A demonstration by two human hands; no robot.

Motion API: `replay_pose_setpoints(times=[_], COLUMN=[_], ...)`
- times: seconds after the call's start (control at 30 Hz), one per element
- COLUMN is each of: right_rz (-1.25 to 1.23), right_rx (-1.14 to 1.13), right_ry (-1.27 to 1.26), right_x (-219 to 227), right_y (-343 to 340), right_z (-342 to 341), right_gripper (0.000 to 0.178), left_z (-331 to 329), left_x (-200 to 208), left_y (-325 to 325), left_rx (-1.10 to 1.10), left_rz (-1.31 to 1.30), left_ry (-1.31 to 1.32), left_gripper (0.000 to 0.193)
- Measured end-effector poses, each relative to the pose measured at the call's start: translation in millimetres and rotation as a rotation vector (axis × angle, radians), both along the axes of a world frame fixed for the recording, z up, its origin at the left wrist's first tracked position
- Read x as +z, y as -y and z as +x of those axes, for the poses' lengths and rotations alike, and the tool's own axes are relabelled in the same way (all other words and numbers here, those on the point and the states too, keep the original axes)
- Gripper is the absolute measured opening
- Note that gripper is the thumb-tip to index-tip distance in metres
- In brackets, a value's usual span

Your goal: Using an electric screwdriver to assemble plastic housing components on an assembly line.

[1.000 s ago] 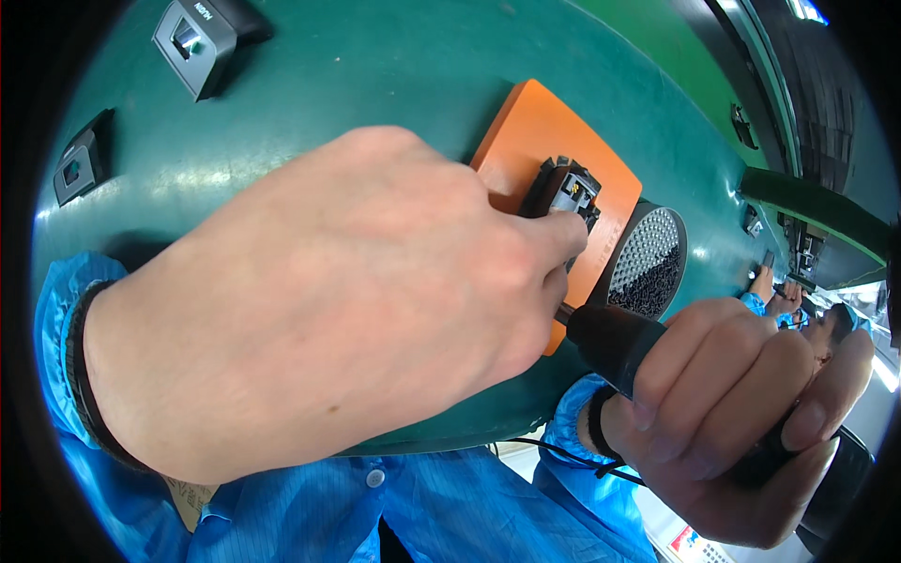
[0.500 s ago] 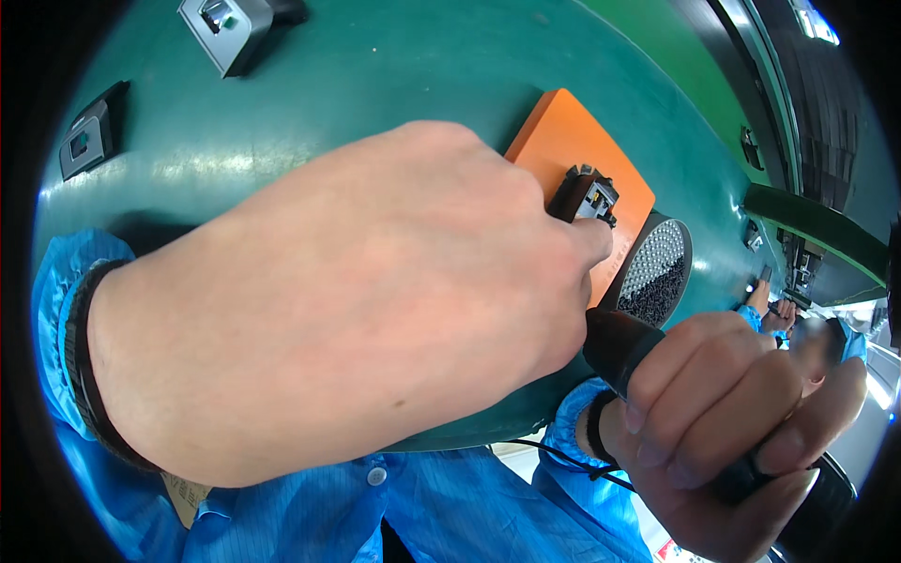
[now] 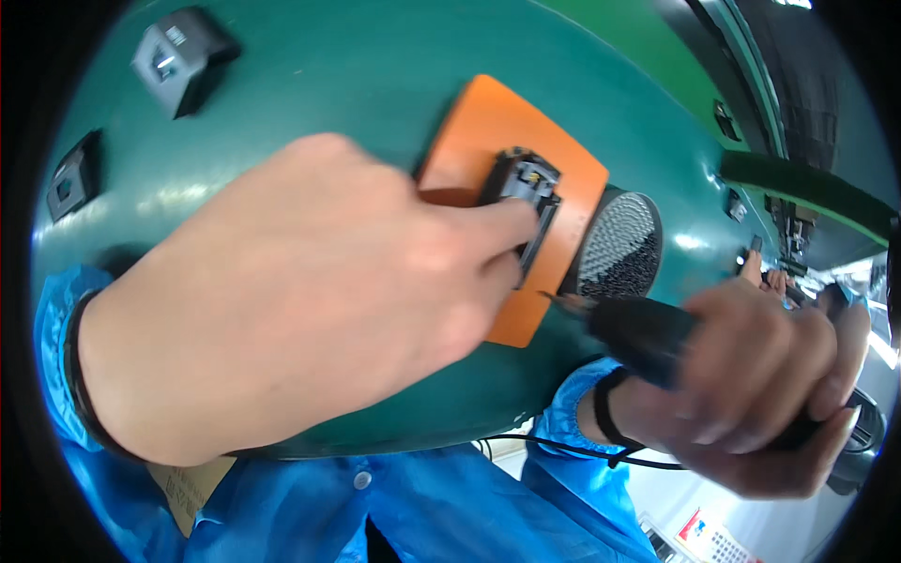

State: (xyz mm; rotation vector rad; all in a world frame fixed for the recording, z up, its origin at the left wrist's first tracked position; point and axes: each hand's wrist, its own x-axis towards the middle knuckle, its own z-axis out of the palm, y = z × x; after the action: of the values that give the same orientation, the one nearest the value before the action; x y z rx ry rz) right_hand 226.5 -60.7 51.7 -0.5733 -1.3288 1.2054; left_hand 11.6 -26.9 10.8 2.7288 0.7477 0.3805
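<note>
My left hand (image 3: 310,272) reaches across from the left. Its fingers grip a small black-and-grey housing part (image 3: 533,178) that sits on an orange block (image 3: 493,117). Part of that housing is hidden behind the fingers. My right hand (image 3: 751,375), blurred by motion, is wrapped round a black power screwdriver (image 3: 643,338). The thin tip of the screwdriver points left, towards the lower end of the orange block, below the housing. Whether it touches anything cannot be made out.
Beside the block stands a round dish (image 3: 627,239) of small silver and black pieces, apparently screws. A grey housing (image 3: 178,56) and a smaller one (image 3: 73,178) lie at the left on the green table (image 3: 357,84). A co-worker's hands (image 3: 765,272) show at far right.
The view has shifted, showing more of the orange block and housing. My right hand and screwdriver have drawn apart from my left hand, and the screwdriver's tip now shows.
</note>
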Motion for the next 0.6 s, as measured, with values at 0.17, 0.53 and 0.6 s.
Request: replay_pose_setpoints(times=[0.17, 0.53, 0.6], right_rz=[0.091, 0.055, 0.102], right_rx=[-0.387, -0.385, -0.367], right_ry=[0.099, 0.128, 0.121], right_x=[21.5, -9.3, -14.5], right_y=[6.5, -19.5, -22.2], right_z=[43.9, 50.6, 55.9], right_gripper=[0.017, 0.023, 0.025], left_z=[-0.9, 2.1, 2.8], left_x=[1.8, 10.4, 9.4], left_y=[-0.9, -8.4, -8.2], left_rx=[-0.068, -0.121, -0.111], left_rz=[-0.146, -0.163, -0.176], left_ry=[-0.141, -0.209, -0.193], left_gripper=[0.051, 0.051, 0.050])
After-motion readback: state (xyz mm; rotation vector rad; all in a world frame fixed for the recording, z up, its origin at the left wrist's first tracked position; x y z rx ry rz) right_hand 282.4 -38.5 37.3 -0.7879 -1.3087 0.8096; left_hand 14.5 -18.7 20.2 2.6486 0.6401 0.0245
